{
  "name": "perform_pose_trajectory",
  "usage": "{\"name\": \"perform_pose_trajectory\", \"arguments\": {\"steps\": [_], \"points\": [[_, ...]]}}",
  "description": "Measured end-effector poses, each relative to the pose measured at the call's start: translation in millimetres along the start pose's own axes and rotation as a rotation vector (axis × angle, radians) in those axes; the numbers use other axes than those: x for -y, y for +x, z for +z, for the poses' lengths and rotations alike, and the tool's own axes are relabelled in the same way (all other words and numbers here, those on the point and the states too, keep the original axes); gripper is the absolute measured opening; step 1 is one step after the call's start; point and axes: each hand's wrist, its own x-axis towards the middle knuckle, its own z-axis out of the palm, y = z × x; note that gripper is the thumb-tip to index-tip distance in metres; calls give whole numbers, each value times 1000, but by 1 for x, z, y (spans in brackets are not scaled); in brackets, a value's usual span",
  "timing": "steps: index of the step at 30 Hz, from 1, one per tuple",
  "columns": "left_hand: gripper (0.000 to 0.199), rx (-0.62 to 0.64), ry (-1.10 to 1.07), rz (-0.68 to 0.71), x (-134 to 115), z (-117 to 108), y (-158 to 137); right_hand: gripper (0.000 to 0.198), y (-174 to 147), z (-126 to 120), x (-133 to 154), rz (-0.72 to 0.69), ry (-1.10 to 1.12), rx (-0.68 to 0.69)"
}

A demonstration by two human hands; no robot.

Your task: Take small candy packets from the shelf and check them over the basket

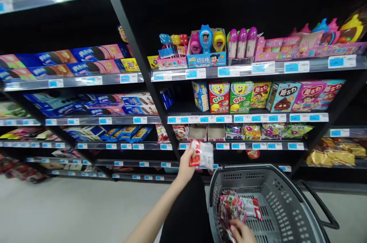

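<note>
A red-and-white packet (205, 155) hangs in the air in front of a shop's lower shelves, just beyond the left rim of a gray shopping basket (255, 178), gripped by the shopper's left hand (186, 162). The fingers clamp the packet along its left side, thumb on the near face, with little gap between them beyond the packet's own thickness. The packet stands close to upright, its red part toward the hand and its pale, silvery face toward the camera, its free edge pointing right; the covered side leaves its long axis hard to tell.

Below and to the right, the right hand (242, 230) reaches into the basket, its curled fingers touching the packets there; whether they are closed on one cannot be told. Beside that hand lies a pile of colorful packets (234, 209), and against it a second red-and-white packet (252, 208) lies flat, its long axis running roughly left to right.

The shopper's dark-clad leg (186, 212) shows left of the basket. Behind, open cartons (216, 132) and bagged sweets line a low shelf, with a red cartoon box (219, 97) and a green cartoon box (241, 97) above. Gold-wrapped packs (340, 157) sit at right.
</note>
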Motion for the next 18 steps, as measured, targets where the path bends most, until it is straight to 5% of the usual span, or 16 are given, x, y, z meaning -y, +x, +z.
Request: {"name": "perform_pose_trajectory", "arguments": {"steps": [3, 6, 9, 14, 16, 18], "points": [[27, 78, -309, -91, -26, 26, -47, 63, -13, -8, 38, -38, 724, -4], [28, 164, -524, -212, -42, 51, -84, 71, -35, -29, 76, -162, 1023, -139], [22, 308, -723, -340, -41, 59, -104, 75, -49, -53, 85, -212, 980, -185], [53, 796, -1113, -621, -21, 47, -106, 52, -56, -76, 62, -171, 763, -296], [48, 830, -1141, -656, -16, 47, -106, 49, -57, -79, 56, -154, 673, -308], [49, 734, -1004, -621, -13, 52, -108, 46, -59, -79, 55, -155, 591, -302]]}}
